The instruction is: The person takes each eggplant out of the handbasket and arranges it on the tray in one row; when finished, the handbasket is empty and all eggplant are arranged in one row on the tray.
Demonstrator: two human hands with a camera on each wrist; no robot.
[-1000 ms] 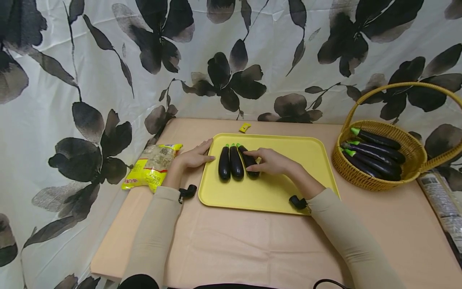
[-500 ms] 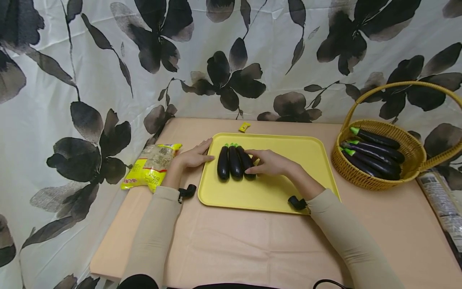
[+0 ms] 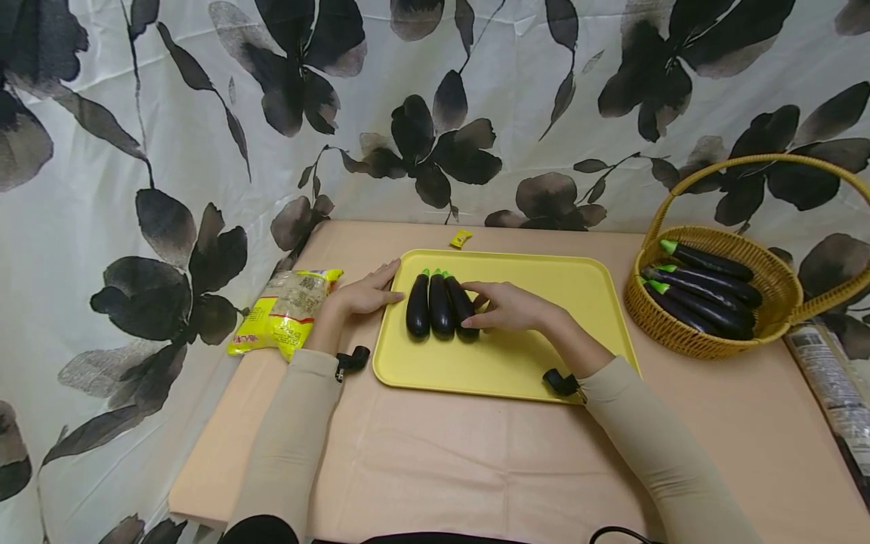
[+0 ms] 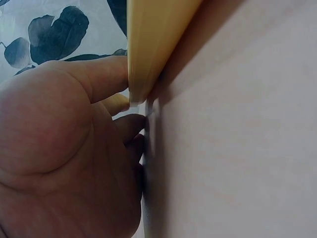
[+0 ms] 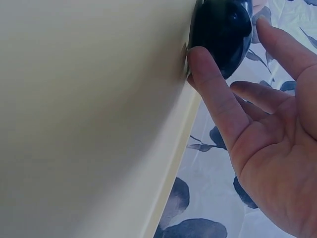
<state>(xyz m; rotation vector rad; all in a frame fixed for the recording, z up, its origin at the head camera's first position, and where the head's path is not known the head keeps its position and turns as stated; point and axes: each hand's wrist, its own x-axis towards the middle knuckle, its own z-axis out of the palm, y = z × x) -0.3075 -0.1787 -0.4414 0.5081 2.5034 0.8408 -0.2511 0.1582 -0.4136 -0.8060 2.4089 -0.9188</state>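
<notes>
On a yellow tray (image 3: 557,287) lie three dark eggplants, side by side with green stem ends at the back: a left eggplant (image 3: 418,306), a middle eggplant (image 3: 440,308) and a right eggplant (image 3: 459,301). My right hand (image 3: 513,308) touches the right eggplant along its right side, with thumb and forefinger extended. In the right wrist view, one finger lies against the end of that dark eggplant (image 5: 223,34). My left hand (image 3: 362,298) rests at the tray's left edge. Its thumb meets the rim (image 4: 141,74) in the left wrist view, the other fingers reaching along the tabletop.
At the right, a wicker basket (image 3: 782,291) with a tall handle holds several eggplants. A yellow plastic bag (image 3: 288,313) lies left of my left hand. Behind the tray is a small yellow packet (image 3: 461,239). A floral cloth (image 3: 408,68) hangs at the back.
The three eggplants have slid slightly left, and the right one has come closer against the middle one. My right hand's fingers shifted on its side. My left hand stayed put.
</notes>
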